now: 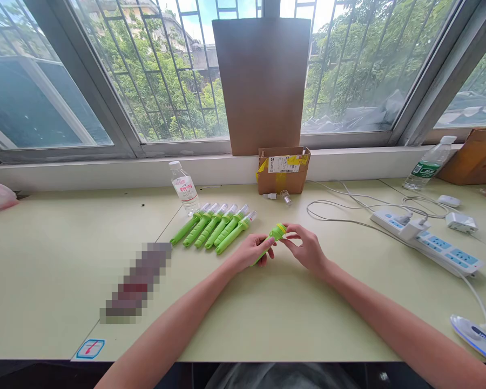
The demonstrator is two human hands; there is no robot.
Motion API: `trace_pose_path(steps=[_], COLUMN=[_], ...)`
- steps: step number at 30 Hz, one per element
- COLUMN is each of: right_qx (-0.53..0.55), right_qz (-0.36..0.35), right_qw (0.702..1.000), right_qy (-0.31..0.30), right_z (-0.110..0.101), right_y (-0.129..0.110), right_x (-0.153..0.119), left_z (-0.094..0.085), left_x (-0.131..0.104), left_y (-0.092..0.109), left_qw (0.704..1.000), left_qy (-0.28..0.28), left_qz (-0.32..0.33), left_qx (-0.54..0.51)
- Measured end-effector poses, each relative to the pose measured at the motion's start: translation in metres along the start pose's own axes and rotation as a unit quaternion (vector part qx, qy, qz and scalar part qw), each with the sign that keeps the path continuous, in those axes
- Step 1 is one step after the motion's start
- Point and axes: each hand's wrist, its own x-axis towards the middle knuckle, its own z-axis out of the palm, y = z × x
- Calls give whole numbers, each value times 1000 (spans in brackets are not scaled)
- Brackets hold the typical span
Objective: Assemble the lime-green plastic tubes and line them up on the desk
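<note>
My left hand (pixel 256 251) is wrapped around the grip of a green plastic handle (pixel 276 232), tilted with its wide yellow-green collar up and to the right. No clear cap shows on this one. Closed at the collar, the fingertips of my right hand (pixel 305 246) pinch its rim. Left of my hands, several similar green handles with clear caps (pixel 213 227) lie side by side in a slanted row. A small clear cap (pixel 285 198) and a small white piece (pixel 269 196) lie beyond my hands.
Behind them stands an open cardboard box (pixel 282 181) before a brown board (pixel 263 86). Water bottles stand at left (pixel 184 189) and right (pixel 429 162). A power strip (pixel 429 243) with loose cables lies on the right. A blurred patch (pixel 137 281) covers something at left.
</note>
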Motion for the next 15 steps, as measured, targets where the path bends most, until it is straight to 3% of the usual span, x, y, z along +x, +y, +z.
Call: trace_pose_path(steps=[15], right_qx=[18], right_qz=[15], right_qw=[1000], right_qy=[-2], right_z=[1], right_y=[-5], right_x=[-1], left_z=[2], left_x=[0], left_y=[-5], left_qw=[999], left_qy=[24], left_qz=[7], left_qx=[-35])
